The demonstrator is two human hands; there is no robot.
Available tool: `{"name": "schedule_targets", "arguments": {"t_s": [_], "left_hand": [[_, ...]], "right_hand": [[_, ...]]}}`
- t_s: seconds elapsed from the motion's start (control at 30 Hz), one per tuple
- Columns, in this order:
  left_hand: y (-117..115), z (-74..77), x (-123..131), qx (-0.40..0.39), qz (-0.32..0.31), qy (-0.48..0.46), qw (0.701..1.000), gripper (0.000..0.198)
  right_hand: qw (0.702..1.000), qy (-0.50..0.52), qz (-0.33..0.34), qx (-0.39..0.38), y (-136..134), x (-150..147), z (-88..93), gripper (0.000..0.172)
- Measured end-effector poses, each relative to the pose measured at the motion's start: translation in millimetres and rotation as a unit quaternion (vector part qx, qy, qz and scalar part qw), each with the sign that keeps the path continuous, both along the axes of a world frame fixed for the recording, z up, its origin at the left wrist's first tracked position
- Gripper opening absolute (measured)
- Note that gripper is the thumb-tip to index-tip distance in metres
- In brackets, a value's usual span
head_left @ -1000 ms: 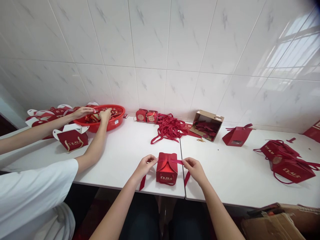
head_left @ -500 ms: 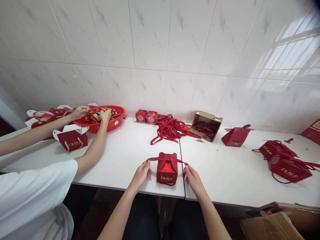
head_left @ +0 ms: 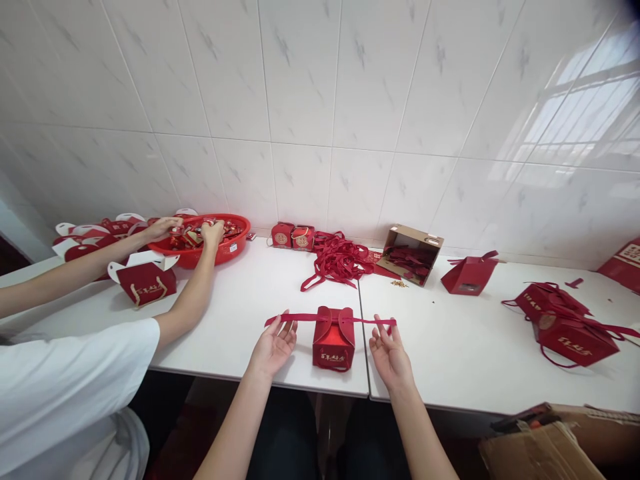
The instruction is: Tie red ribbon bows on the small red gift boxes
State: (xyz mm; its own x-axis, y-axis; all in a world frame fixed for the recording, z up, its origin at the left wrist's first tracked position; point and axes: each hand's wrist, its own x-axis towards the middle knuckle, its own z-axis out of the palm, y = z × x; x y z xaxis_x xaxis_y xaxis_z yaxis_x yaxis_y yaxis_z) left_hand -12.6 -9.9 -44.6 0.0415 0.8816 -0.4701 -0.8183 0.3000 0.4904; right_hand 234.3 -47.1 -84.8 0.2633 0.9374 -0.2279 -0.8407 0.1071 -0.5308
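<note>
A small red gift box [head_left: 333, 347] with gold lettering and rounded top flaps stands upright near the table's front edge. A red ribbon [head_left: 297, 318] runs through its top and stretches out to both sides. Left of the box, my left hand [head_left: 273, 347] is palm up with fingers apart, the ribbon's left end lying across its fingertips. On the other side, my right hand [head_left: 390, 353] has its fingers spread, and the ribbon's right end rests against the fingertips. Neither hand appears closed around the ribbon.
A co-worker's hands [head_left: 213, 232] are in a red basin [head_left: 235, 250] of wrapped sweets, near an open-topped red box [head_left: 145, 281]. Behind my box lie a ribbon heap [head_left: 340, 261] and a cardboard box [head_left: 435, 257]. Finished-looking red boxes [head_left: 575, 340] stand right; a carton [head_left: 545, 453] sits below.
My hands have turned palm up, and their fingers have opened from a pinch on the ribbon. The ribbon's ends now reach farther out to each side. The box stays in place.
</note>
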Motion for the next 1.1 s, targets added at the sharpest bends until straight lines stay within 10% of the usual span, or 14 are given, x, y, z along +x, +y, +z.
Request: {"name": "schedule_targets", "arguments": {"t_s": [0.17, 0.6, 1.1], "left_hand": [[-4, -1.8, 0, -0.004, 0.003, -0.008, 1.0, 0.015], [-7, 1.1, -4, -0.001, 0.096, 0.058, 0.994, 0.009], [10, 110.5, 25, 0.354, 0.095, 0.44, 0.819, 0.036]], "right_hand": [[0.998, -0.053, -0.031, 0.021, -3, -2, 7.5, 0.066], [0.983, -0.159, -0.075, -0.056, -6, 5, 11.3, 0.028], [0.82, -0.535, -0.15, 0.139, 14, -1, 115.2, 0.03]]}}
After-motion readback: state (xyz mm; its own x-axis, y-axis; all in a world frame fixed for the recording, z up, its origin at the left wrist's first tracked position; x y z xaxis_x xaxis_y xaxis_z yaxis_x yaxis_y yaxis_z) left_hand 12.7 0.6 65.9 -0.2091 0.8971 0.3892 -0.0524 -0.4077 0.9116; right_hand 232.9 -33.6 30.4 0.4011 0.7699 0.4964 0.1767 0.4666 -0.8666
